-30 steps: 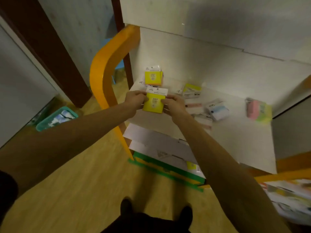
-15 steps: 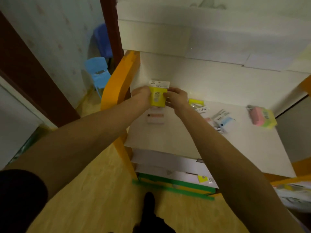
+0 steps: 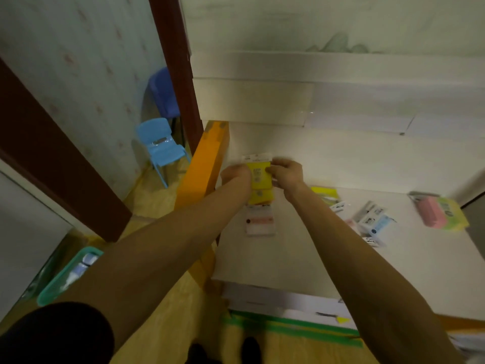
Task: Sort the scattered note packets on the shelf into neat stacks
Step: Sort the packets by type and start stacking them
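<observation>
While both hands (image 3: pixel 284 170) still grip it, yellow packet (image 3: pixel 258 173) reaches the stack.

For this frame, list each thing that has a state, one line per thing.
left hand: grips the yellow packet's left edge
right hand: grips its right edge
yellow packet: held between both hands at the shelf's back left
second yellow packet: just below it, contact unclear
pink packet: lying flat
blue packets: scattered, unsorted
pink and yellow pads: lying side by side, far right
shelf: partly sorted
</observation>
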